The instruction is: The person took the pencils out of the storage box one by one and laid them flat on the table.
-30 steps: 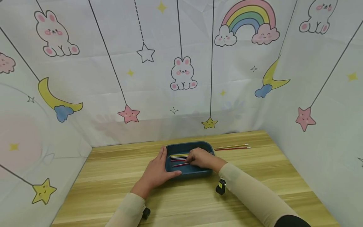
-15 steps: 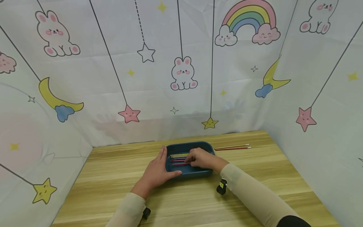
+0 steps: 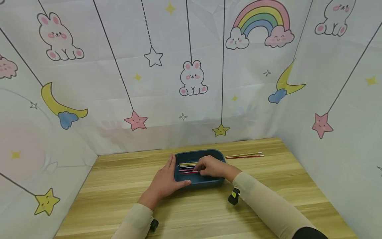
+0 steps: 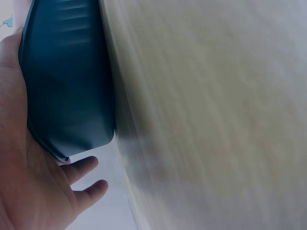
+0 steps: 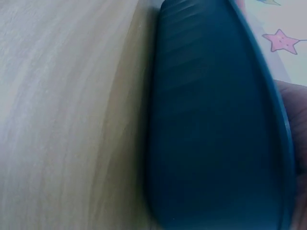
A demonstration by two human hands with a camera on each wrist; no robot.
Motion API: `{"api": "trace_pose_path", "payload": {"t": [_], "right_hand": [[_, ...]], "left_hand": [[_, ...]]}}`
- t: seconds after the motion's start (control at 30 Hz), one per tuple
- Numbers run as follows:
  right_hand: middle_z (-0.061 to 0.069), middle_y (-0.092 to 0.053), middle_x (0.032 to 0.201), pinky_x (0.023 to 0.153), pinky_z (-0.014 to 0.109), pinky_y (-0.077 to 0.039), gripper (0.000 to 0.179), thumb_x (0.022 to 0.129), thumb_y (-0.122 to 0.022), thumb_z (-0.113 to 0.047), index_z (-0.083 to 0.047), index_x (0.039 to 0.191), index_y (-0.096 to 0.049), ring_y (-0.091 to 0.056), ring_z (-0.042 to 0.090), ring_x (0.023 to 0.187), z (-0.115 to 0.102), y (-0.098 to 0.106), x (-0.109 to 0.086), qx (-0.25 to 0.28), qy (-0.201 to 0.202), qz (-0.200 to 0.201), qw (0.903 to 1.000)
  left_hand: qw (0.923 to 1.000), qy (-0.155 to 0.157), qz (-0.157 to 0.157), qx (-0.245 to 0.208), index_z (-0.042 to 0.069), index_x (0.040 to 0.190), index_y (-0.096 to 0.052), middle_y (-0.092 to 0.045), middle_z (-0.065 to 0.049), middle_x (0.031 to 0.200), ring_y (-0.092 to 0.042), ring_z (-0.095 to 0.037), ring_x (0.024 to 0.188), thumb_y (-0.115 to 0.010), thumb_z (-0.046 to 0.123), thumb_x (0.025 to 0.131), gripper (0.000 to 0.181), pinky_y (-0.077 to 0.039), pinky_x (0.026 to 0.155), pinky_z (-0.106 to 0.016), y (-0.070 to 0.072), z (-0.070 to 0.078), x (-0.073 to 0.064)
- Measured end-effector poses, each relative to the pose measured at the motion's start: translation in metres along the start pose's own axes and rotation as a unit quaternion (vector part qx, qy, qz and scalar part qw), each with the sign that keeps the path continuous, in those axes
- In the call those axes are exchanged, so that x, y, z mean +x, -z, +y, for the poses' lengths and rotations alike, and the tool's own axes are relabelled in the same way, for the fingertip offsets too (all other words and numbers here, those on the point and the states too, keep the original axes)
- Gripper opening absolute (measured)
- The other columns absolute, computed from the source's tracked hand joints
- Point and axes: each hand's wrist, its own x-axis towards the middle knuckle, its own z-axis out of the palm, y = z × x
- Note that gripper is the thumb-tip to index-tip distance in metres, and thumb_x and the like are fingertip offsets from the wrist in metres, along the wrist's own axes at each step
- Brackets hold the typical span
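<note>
Inside the blue tray [image 3: 206, 183] on the worktop [image 3: 128, 179], the red pencil [image 3: 190, 172] is best kept parallel to the other pencils [image 3: 186, 166] with a light touch, the left hand [image 3: 163, 181] lying spread against the tray's left end, the right hand [image 3: 211, 166] curled downward, seemingly pinching that half-hidden pencil.

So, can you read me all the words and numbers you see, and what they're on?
There are none I can read.
Pencils: too thin and small to tell if anything is printed.
Yellow patch on the black device by the right sleeve: too small to read.
Blue tray: no writing on the sides that show.
Wall cloth: just drawings.
</note>
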Motion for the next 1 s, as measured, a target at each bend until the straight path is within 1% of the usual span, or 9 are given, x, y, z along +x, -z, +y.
{"api": "trace_pose_path", "payload": {"t": [0.2, 0.4, 0.53, 0.63, 0.73, 0.83, 1.0], "right_hand": [[-0.005, -0.075, 0.108, 0.082, 0.028, -0.059, 0.027, 0.102, -0.074, -0.001, -0.013, 0.123, -0.086, -0.067, 0.005, 0.092, -0.005, 0.009, -0.004, -0.009, 0.010, 0.009, 0.9999], [-0.008, -0.074, 0.112, 0.085, 0.029, -0.058, 0.030, 0.103, -0.071, -0.002, -0.016, 0.127, -0.084, -0.066, 0.006, 0.096, -0.008, 0.024, -0.012, -0.009, 0.013, 0.004, 0.9999], [-0.004, -0.074, 0.115, 0.088, 0.032, -0.059, 0.030, 0.104, -0.070, -0.001, -0.013, 0.128, -0.083, -0.065, 0.009, 0.099, -0.005, 0.034, -0.019, 0.013, 0.030, 0.001, 0.9995], [-0.001, -0.073, 0.116, 0.087, 0.033, -0.059, 0.030, 0.105, -0.068, 0.002, -0.009, 0.129, -0.083, -0.065, 0.011, 0.099, -0.005, 0.042, -0.025, 0.037, 0.039, -0.004, 0.9985], [0.000, -0.072, 0.116, 0.085, 0.033, -0.059, 0.031, 0.106, -0.066, 0.002, -0.008, 0.130, -0.082, -0.065, 0.011, 0.099, -0.005, 0.050, -0.031, 0.051, 0.042, -0.012, 0.9978], [0.002, -0.072, 0.116, 0.083, 0.033, -0.060, 0.032, 0.107, -0.064, 0.003, -0.006, 0.132, -0.081, -0.066, 0.012, 0.097, -0.004, 0.057, -0.038, 0.059, 0.044, -0.016, 0.9972], [0.001, -0.073, 0.116, 0.085, 0.034, -0.060, 0.031, 0.107, -0.064, 0.003, -0.007, 0.131, -0.081, -0.068, 0.012, 0.097, 0.003, 0.064, -0.047, 0.057, 0.044, -0.007, 0.9974]], "left_hand": [[1.0000, 0.002, 0.000, 0.000, 0.004, 0.178, -0.008, -0.007, -0.014, 0.186, -0.047, -0.049, 0.153, -0.074, 0.084, 0.088, 0.137, -0.039, 0.122, -0.067, 0.001, 0.002, -0.001], [1.0000, 0.004, 0.001, 0.004, 0.004, 0.178, -0.010, -0.008, -0.014, 0.186, -0.049, -0.049, 0.152, -0.073, 0.086, 0.086, 0.139, -0.039, 0.123, -0.066, 0.001, 0.003, -0.001], [0.9999, 0.006, -0.001, 0.008, 0.004, 0.178, -0.010, -0.007, -0.013, 0.186, -0.048, -0.049, 0.153, -0.071, 0.089, 0.085, 0.140, -0.038, 0.123, -0.066, 0.001, 0.003, -0.001], [1.0000, 0.005, -0.003, 0.006, 0.004, 0.178, -0.009, -0.007, -0.013, 0.186, -0.048, -0.049, 0.153, -0.071, 0.090, 0.085, 0.140, -0.038, 0.123, -0.066, 0.001, 0.003, -0.001], [1.0000, 0.004, -0.004, 0.004, 0.005, 0.178, -0.009, -0.006, -0.013, 0.186, -0.048, -0.049, 0.153, -0.071, 0.090, 0.085, 0.140, -0.038, 0.123, -0.066, 0.002, 0.003, -0.002], [1.0000, 0.004, -0.004, 0.003, 0.005, 0.178, -0.008, -0.007, -0.013, 0.186, -0.047, -0.049, 0.153, -0.071, 0.090, 0.085, 0.141, -0.038, 0.124, -0.065, 0.003, 0.003, -0.002], [1.0000, 0.002, -0.004, 0.004, 0.005, 0.178, -0.008, -0.008, -0.015, 0.185, -0.048, -0.049, 0.153, -0.071, 0.090, 0.085, 0.141, -0.040, 0.123, -0.064, 0.003, 0.003, -0.002]]}}
